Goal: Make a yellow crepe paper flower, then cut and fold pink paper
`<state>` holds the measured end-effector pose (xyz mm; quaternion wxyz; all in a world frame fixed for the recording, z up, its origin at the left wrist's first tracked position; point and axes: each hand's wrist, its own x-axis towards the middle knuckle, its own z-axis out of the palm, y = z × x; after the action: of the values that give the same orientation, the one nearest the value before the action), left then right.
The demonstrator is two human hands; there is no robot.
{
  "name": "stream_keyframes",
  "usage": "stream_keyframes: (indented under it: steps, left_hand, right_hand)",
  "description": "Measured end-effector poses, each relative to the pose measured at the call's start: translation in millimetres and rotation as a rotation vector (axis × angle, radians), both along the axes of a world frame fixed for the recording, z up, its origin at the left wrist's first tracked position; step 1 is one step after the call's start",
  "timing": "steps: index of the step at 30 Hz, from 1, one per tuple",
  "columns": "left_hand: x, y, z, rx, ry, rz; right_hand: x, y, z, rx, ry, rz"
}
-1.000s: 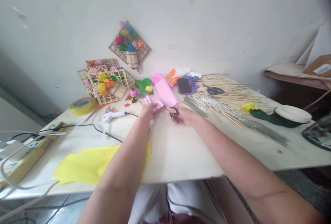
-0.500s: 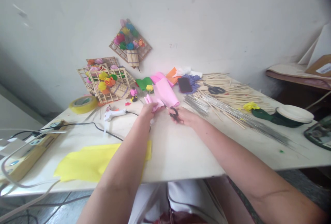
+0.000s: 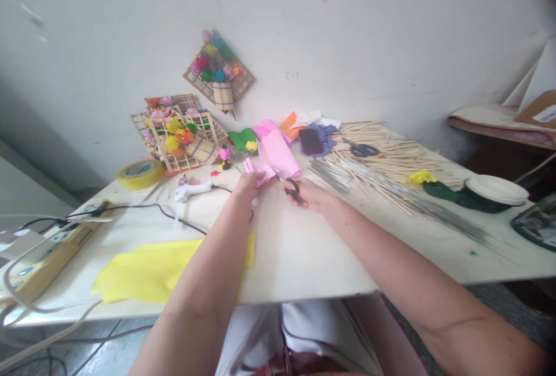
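Observation:
My left hand (image 3: 249, 183) is closed on a folded piece of pink crepe paper (image 3: 264, 171). In my right hand (image 3: 306, 195) are black-handled scissors (image 3: 292, 188), fingers wrapped round the loops. Their blades point left and up at the edge of the pink paper; whether they are parted I cannot make out. Right behind my hands lies a larger pink sheet (image 3: 279, 153). A yellow sheet (image 3: 139, 272) lies partly under my left forearm. Left of my left hand rests a white glue gun (image 3: 193, 190) with a black cord.
Bamboo-stick frames with paper flowers (image 3: 182, 138) lean at the back left beside a roll of yellow tape (image 3: 141, 173). A power strip (image 3: 65, 248) edges the left side. Rightward lie a phone (image 3: 311, 141), second scissors (image 3: 362, 149), sticks (image 3: 399, 161), wires (image 3: 403, 193) and a bowl (image 3: 495, 190).
Hardly anything differs. Both hands stay in place with the pink paper and the scissors; the blades and paper edge have shifted very slightly.

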<state>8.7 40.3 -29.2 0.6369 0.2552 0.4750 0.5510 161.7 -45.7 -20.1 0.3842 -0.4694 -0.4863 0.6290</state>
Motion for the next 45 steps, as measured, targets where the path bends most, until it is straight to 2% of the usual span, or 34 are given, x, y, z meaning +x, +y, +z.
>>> stream_keyframes:
  steps: [15,23,31,45]
  left_hand:
    - [0,-4,3.0,-0.003,0.011,-0.005]
    - [-1,3,-1.0,0.002,0.053,0.008]
    - [-1,-5,3.8,0.008,0.070,-0.044]
    - [-4,-3,0.5,0.021,0.086,-0.123]
  right_hand:
    - [-4,-6,6.2,0.015,-0.004,-0.035]
    - [-3,-2,0.3,0.025,0.008,-0.018]
    - [-2,1,-4.2,0.021,0.051,-0.028]
    - [1,1,-3.0,-0.037,0.086,-0.018]
